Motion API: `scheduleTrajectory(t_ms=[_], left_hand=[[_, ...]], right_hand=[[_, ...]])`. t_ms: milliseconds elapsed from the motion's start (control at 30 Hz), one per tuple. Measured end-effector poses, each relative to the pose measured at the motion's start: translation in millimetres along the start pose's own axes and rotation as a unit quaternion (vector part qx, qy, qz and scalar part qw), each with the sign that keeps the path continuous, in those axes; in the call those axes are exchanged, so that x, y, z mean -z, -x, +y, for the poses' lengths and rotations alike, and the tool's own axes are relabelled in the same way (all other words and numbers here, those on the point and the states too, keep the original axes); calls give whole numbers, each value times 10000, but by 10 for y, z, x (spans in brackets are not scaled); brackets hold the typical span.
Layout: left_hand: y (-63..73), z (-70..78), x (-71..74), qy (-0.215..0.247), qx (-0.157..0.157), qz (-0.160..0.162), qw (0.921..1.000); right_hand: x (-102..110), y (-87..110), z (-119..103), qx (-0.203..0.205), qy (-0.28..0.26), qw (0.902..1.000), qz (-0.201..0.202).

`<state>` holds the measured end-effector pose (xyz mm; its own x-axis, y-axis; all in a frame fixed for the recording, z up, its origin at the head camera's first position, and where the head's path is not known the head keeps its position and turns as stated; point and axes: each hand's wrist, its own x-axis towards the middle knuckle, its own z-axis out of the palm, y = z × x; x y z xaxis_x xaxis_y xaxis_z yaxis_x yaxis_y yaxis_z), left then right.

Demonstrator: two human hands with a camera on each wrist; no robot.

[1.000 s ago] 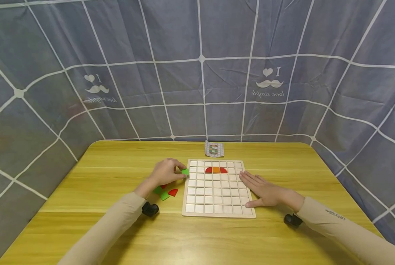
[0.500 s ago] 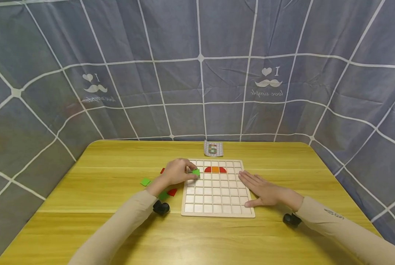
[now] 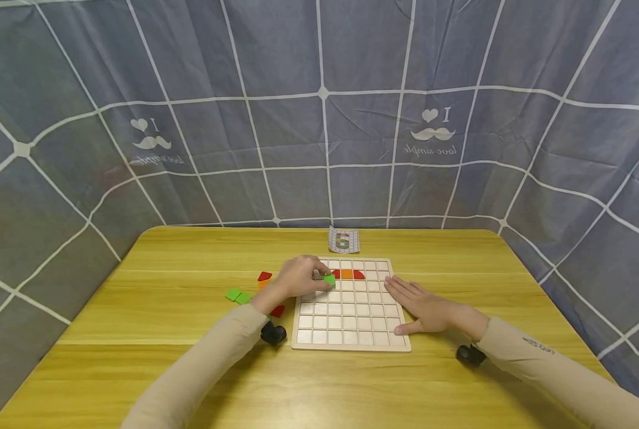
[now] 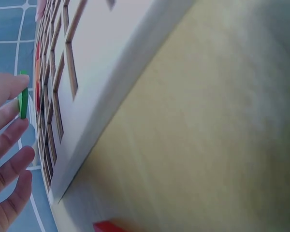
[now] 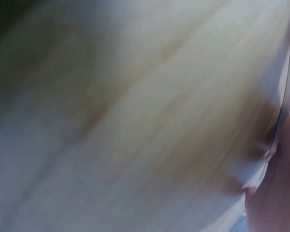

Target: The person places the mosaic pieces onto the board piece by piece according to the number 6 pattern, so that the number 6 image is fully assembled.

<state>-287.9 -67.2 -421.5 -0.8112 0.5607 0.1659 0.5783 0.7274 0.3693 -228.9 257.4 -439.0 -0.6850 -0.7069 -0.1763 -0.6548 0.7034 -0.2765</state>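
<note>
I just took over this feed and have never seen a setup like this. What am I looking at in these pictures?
There is no machine here, just a person's two bare hands. The wide picture comes from a camera on the head, looking forward and down; the other two come from cameras on each wrist. On the wooden table lies a gridded board with a red-orange-red row of pieces in it. A patterned card lies beyond. The left hand pinches a green tile over the board; the right hand rests on the board's right edge. Loose green tiles and other pieces lie left of the board, some hidden by the arm.
</note>
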Motion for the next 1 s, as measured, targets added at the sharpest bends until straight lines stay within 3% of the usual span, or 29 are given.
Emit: scheduleTrajectory(t_ms=[333, 833, 1000], left_hand=[[-58, 7, -78, -29, -154, -91, 9998], [-51, 29, -100, -340, -186, -106, 9992], [-44, 45, -99, -254, -153, -129, 9995]], right_hand=[[-6, -10, 16, -25, 50, 10000, -27], [-2, -18, 18, -64, -2, 10000, -54], [0, -19, 12, -58, -9, 10000, -53]])
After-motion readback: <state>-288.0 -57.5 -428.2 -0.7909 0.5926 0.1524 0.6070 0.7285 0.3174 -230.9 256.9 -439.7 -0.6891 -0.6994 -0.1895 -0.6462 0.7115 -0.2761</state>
